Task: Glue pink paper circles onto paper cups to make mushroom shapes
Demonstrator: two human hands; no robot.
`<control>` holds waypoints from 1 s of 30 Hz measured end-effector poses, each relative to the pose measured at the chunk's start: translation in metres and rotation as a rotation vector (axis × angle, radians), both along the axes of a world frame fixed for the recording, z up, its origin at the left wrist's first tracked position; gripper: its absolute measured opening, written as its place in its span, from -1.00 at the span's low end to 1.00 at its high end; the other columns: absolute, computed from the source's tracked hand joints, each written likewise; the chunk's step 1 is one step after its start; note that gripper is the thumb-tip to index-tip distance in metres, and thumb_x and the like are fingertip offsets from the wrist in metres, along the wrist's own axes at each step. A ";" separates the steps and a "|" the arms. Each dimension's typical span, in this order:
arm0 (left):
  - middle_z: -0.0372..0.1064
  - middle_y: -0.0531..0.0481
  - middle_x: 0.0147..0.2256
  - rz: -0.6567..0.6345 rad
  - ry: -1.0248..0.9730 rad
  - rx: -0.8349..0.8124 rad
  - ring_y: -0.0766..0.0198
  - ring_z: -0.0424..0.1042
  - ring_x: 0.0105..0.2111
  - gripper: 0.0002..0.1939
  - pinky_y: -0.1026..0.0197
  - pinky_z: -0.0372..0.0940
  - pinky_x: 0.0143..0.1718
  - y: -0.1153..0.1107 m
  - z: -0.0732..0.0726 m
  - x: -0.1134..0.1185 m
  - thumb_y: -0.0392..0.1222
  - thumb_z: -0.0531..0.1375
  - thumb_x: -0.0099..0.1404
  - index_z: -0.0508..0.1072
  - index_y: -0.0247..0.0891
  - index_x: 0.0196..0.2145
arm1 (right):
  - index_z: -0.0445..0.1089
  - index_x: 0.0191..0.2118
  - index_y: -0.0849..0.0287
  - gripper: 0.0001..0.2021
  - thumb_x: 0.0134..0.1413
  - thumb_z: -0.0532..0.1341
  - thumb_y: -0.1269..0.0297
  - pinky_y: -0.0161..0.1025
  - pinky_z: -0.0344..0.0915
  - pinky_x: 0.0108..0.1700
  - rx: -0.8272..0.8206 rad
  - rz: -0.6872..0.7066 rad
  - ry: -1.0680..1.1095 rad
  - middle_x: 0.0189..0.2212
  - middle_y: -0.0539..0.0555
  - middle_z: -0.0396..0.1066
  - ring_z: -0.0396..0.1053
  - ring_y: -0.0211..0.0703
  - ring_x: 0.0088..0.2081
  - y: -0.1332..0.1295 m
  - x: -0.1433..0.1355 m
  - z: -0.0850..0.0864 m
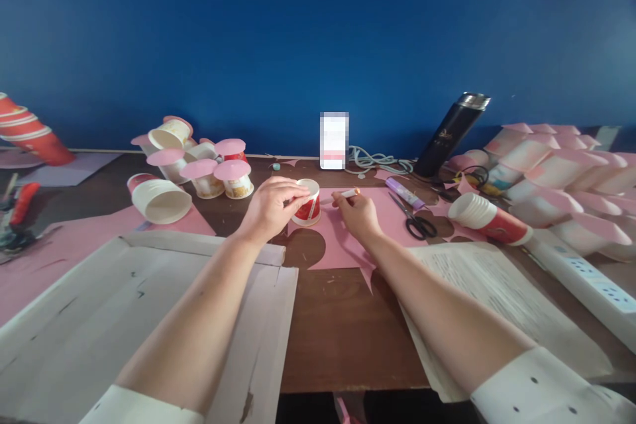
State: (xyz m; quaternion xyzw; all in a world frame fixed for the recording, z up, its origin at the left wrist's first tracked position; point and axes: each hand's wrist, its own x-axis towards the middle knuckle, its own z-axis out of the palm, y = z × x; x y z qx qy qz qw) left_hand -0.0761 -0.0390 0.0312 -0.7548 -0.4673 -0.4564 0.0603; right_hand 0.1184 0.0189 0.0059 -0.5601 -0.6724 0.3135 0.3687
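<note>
A red paper cup (312,211) with a white rim stands on the table in front of me, over the edge of a cut pink paper sheet (377,245). My left hand (272,207) is at the cup's left side, its fingers closed at the rim. Just right of the cup, my right hand (358,213) pinches a white pen-like stick (350,193) with an orange end. Its other end points toward the cup; the exact kind is too small to make out. Black-handled scissors (420,226) and a purple tube (405,193) lie right of that hand.
Cups with pink paper tops (234,179) stand back left; several more (571,172) are piled at right. A black thermos (450,136) leans near the wall by a phone (334,140). A cup stack (511,225), power strip (591,278) and cardboard (149,318) flank my arms.
</note>
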 end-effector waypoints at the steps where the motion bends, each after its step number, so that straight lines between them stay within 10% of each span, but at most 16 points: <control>1: 0.55 0.02 -0.30 0.000 0.002 0.003 0.21 0.47 -0.19 -0.86 0.09 0.38 -0.13 0.000 0.000 0.000 -0.13 0.23 0.21 0.56 -0.13 -0.27 | 0.48 -0.49 0.23 -0.61 0.07 0.12 0.01 -0.32 0.19 -0.43 -0.019 -0.005 0.003 -0.66 0.03 0.37 0.36 -0.19 -0.52 0.001 0.000 0.001; 30: 0.55 0.03 -0.27 0.001 0.008 -0.008 0.22 0.46 -0.16 -0.84 0.09 0.37 -0.10 0.002 -0.002 -0.002 -0.11 0.22 0.22 0.56 -0.11 -0.25 | 0.36 -0.56 0.24 -0.77 0.06 0.22 0.27 -0.41 0.07 -0.64 -0.382 0.035 0.305 -0.66 -0.01 0.32 0.13 -0.40 -0.67 0.039 -0.015 0.011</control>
